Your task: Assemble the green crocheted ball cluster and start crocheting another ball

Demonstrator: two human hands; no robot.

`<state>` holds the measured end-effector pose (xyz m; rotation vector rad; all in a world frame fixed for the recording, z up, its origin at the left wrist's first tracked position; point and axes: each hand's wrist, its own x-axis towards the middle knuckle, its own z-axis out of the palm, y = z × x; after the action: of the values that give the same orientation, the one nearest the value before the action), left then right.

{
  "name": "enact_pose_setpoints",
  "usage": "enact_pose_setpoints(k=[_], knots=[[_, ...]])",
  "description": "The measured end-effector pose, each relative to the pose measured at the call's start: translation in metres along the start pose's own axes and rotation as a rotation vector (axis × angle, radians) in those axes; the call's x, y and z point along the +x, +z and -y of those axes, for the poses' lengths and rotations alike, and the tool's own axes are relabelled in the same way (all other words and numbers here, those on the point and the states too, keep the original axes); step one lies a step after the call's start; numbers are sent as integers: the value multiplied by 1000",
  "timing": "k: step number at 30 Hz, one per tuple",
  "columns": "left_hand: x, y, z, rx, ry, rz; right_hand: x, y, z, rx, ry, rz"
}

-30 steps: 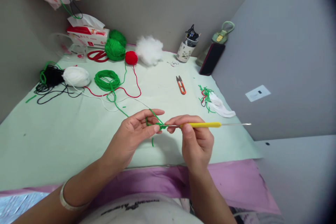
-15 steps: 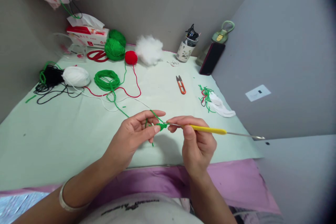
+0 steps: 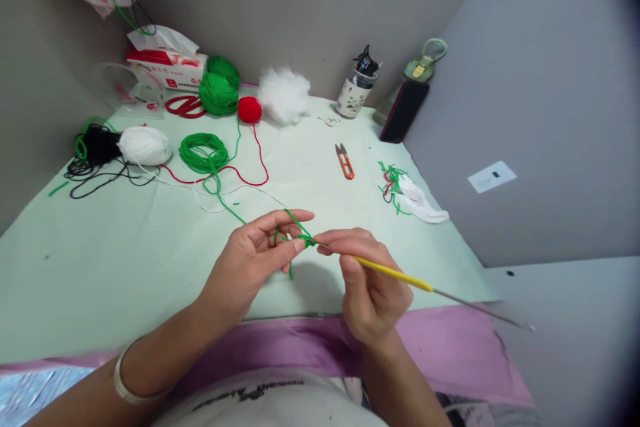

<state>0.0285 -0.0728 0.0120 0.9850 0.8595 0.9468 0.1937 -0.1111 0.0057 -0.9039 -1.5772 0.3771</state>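
Between thumb and fingers, my left hand pinches a small green crochet piece. Green yarn passes over its raised index finger, and a short green tail hangs below. My right hand is closed around a crochet hook with a yellow handle and metal ends. One tip of the hook meets the green piece; the other points out to the lower right. From the left fingers the working yarn runs back to a loose green coil on the table.
Across the back stand a tissue box, green yarn balls, a red ball, white stuffing, a pen jar and a phone. Orange thread snips lie mid-table, yarn scraps to the right, white yarn left.
My right hand has tilted the crochet hook, so its far end has swung downward and its near tip sits closer in at the green piece. My left hand has barely moved.
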Motion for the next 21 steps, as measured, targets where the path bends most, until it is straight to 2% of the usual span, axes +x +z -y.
enact_pose_setpoints(k=[6, 9, 12, 15, 18, 21], knots=[[-1, 1, 4, 74, 40, -39, -1, -1, 1, -156, -131, 79], [-1, 5, 5, 72, 51, -59, -3, 3, 2, -325, -197, 96], [-3, 9, 3, -18, 30, -48, -7, 7, 2, -550, -295, 85], [-3, 11, 1, -203, -101, 31, -11, 9, -1, -638, -338, 55], [-1, 9, -2, -342, -229, 77, -11, 9, -3, -457, -217, -17], [2, 5, -4, -324, -175, 22, -4, 8, -3, -115, 40, -113]])
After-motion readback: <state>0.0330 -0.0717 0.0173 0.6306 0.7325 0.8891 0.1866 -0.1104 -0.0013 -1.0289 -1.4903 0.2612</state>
